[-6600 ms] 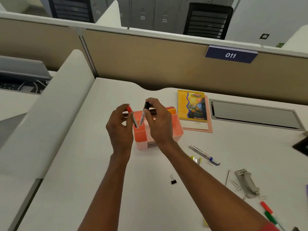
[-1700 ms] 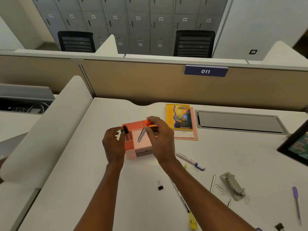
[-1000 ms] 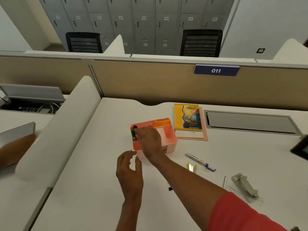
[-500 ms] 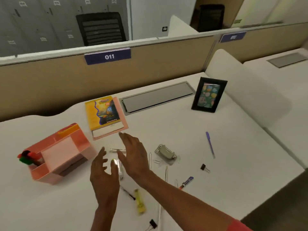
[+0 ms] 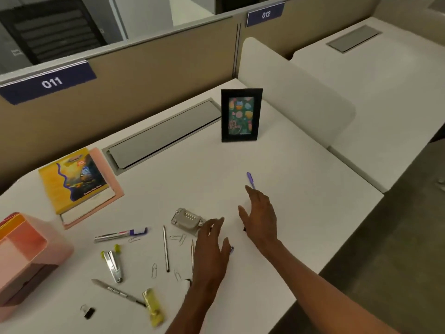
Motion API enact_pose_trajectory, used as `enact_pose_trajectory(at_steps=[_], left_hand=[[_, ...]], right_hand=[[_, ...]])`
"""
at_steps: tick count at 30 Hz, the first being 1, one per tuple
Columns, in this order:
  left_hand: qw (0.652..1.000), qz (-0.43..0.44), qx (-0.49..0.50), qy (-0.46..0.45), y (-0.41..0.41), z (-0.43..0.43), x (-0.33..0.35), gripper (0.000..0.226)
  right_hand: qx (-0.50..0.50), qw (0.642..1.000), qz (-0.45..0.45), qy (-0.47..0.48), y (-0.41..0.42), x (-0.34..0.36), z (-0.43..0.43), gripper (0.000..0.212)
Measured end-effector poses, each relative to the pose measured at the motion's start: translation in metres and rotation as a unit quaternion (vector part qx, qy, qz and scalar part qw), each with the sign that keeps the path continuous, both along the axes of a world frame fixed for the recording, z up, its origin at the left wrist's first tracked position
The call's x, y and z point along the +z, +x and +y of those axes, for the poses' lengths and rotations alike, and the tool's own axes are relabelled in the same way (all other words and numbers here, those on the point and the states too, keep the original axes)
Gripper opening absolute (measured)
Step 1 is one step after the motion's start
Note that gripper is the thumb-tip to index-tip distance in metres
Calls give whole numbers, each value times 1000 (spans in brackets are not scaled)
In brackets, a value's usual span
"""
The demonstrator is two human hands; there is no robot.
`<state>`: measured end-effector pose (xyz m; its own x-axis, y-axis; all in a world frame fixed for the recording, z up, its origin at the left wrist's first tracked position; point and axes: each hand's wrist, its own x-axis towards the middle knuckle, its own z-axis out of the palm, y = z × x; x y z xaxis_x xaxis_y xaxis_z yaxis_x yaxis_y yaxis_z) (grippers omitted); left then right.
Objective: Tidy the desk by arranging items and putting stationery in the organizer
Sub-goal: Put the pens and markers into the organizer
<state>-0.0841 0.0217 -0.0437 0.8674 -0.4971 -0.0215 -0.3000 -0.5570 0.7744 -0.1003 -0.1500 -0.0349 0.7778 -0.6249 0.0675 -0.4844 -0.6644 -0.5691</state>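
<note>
The pink organizer (image 5: 26, 259) stands at the desk's left edge. My right hand (image 5: 261, 219) hovers open, its fingertips just short of a purple pen (image 5: 250, 179). My left hand (image 5: 212, 251) is open too, held over the desk beside a grey staple remover (image 5: 186, 220). Loose on the desk lie a blue-capped marker (image 5: 121, 235), a black marker (image 5: 118, 291), a small stapler (image 5: 113, 265), a yellow highlighter (image 5: 154, 307), two thin silver pens (image 5: 165, 248), a black binder clip (image 5: 88, 312) and several paper clips (image 5: 179, 238).
A yellow book on a pink folder (image 5: 77, 182) lies at the back left. A black picture frame (image 5: 240, 115) stands upright near the grey cable hatch (image 5: 163, 133). Beige partitions close the back; the desk's right and front edges drop off near my right forearm.
My view has swung right, so the organizer now sits at the far left. Both hands left the organizer, empty, and moved right; my right hand now reaches toward the purple pen.
</note>
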Motion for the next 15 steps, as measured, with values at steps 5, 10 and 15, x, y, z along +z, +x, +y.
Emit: enact_pose_trajectory(at_steps=[5, 10, 15], left_hand=[[995, 11, -10, 98, -14, -11, -2, 56], [984, -25, -32, 172, -24, -6, 1, 60], [978, -61, -22, 199, -27, 6, -9, 62]], right_hand=[[-30, 999, 32, 1, 12, -13, -46, 61], [-15, 995, 92, -41, 45, -23, -69, 59], [25, 997, 68, -11, 71, -24, -59, 43]])
